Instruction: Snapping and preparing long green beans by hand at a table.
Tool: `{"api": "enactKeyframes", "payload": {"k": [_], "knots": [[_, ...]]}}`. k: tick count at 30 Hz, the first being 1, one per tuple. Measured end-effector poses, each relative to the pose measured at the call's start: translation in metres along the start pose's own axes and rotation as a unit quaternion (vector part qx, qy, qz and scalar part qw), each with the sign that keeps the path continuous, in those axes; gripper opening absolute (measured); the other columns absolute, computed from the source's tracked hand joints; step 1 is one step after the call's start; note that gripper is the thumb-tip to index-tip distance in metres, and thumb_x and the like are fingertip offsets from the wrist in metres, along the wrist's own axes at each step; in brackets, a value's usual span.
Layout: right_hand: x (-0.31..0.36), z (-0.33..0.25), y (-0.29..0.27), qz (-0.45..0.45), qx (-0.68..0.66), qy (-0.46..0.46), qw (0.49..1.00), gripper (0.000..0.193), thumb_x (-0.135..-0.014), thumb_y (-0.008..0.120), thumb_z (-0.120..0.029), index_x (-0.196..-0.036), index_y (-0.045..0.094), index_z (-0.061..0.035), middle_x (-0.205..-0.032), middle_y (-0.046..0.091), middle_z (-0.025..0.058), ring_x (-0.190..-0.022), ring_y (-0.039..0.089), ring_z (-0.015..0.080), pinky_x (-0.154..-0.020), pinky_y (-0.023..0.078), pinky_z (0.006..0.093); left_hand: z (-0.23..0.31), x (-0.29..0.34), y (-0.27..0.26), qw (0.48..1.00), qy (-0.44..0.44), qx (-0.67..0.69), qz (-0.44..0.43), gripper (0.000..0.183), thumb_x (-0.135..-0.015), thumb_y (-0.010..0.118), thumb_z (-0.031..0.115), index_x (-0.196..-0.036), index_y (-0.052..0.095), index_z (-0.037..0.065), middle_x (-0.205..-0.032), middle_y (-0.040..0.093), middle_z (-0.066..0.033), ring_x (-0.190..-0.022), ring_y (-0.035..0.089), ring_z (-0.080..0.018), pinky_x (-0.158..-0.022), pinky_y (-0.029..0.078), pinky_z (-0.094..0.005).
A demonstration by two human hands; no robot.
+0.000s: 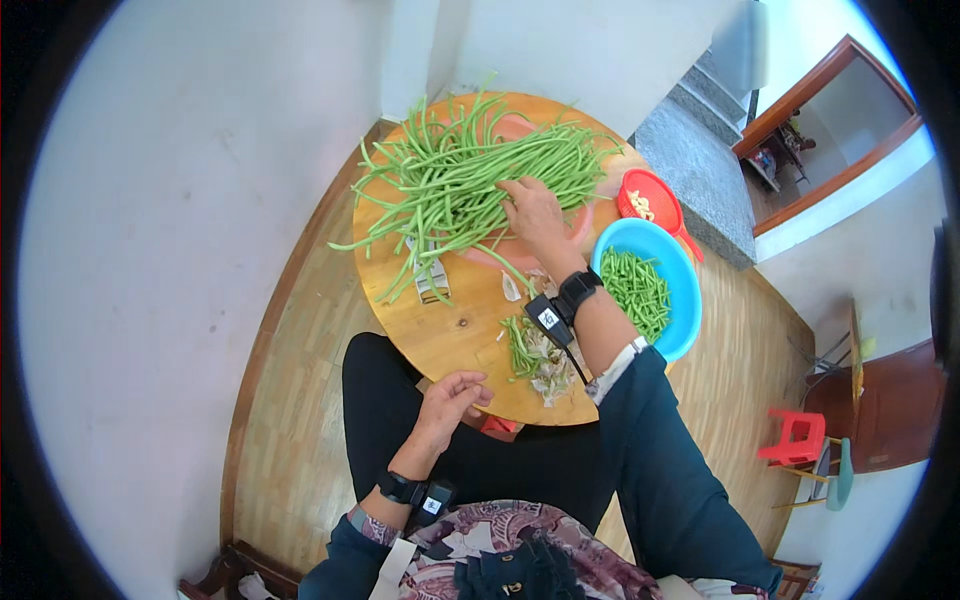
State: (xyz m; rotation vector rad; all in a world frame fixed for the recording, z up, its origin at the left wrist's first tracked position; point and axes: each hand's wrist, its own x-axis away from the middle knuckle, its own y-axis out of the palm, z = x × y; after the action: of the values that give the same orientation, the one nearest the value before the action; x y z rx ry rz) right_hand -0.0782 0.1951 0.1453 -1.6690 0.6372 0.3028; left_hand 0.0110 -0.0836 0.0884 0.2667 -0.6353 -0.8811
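A round blue plastic bowl (pixel 682 290) holds cut green bean pieces (pixel 637 288). A small red plastic bowl (pixel 655 195) holds pale bits. The right hand (pixel 535 212) lies flat, fingers spread, on the long green beans (pixel 465 175) piled on the round wooden surface (pixel 455 330). The left hand (pixel 450 400) is loosely curled and holds nothing, near the surface's edge. The floor (pixel 290 440) is wood.

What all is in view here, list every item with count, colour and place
long beans: large pile, green, far side of table
round table: one, wooden, centre
blue bowl: one, holding cut green pieces, table's right edge
red strainer: one, beyond blue bowl
trimmings: small heap, green and pale, near edge
red stool: one, right floor
right hand: on the beans
left hand: empty, on lap by table edge
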Motion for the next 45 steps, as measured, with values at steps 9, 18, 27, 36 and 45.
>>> {"api": "enactKeyframes", "payload": {"k": [9,18,27,36,45], "knots": [[-0.005,0.003,0.028,-0.033,0.088,-0.053,0.994,0.021,-0.066,0.062,-0.015,-0.086,0.062,-0.0132,-0.076,0.052,0.0062,-0.079,0.053,0.0239,-0.068,0.039,0.0370,0.003,0.004,-0.014,1.000,0.008,-0.001,0.021,0.022,-0.085,0.050,0.010,-0.105,0.053,0.001,-0.087,0.062,-0.0082,-0.078,0.058,-0.0128,-0.064,0.046,-0.0227],[0.005,0.011,0.009,0.038,0.033,-0.084,0.995,0.015,-0.071,0.058,-0.011,-0.086,0.060,-0.0110,-0.073,0.050,0.0053,-0.075,0.053,0.0227,-0.065,0.038,0.0343,-0.009,0.001,0.003,1.000,-0.002,-0.004,-0.004,0.021,-0.084,0.052,0.012,-0.102,0.055,0.001,-0.083,0.062,-0.0081,-0.074,0.059,-0.0128,-0.062,0.046,-0.0220],[0.139,-0.040,-0.069,0.173,-0.202,0.188,0.945,0.018,-0.075,0.056,0.002,-0.093,0.058,-0.0002,-0.076,0.056,0.0099,-0.068,0.057,0.0212,-0.059,0.044,0.0300,-0.010,0.000,0.017,0.998,-0.022,-0.049,-0.014,0.021,-0.085,0.051,0.012,-0.102,0.055,0.000,-0.082,0.062,-0.0078,-0.074,0.059,-0.0129,-0.062,0.046,-0.0224],[0.245,-0.092,-0.089,0.198,-0.507,0.414,0.730,0.018,-0.084,0.050,0.000,-0.101,0.054,0.0034,-0.082,0.061,0.0086,-0.075,0.059,0.0132,-0.069,0.047,0.0235,-0.006,-0.022,0.050,0.997,-0.042,-0.034,-0.058,0.026,-0.088,0.048,0.019,-0.105,0.054,0.000,-0.083,0.061,-0.0071,-0.076,0.058,-0.0133,-0.062,0.045,-0.0231],[0.281,-0.106,-0.113,0.139,-0.558,0.388,0.720,0.019,-0.084,0.051,0.000,-0.102,0.055,0.0038,-0.084,0.062,0.0084,-0.079,0.060,0.0130,-0.069,0.048,0.0226,-0.013,-0.036,0.064,0.981,-0.048,0.138,-0.126,0.021,-0.088,0.050,0.021,-0.096,0.057,0.002,-0.083,0.061,-0.0065,-0.074,0.058,-0.0139,-0.062,0.046,-0.0254]]}}
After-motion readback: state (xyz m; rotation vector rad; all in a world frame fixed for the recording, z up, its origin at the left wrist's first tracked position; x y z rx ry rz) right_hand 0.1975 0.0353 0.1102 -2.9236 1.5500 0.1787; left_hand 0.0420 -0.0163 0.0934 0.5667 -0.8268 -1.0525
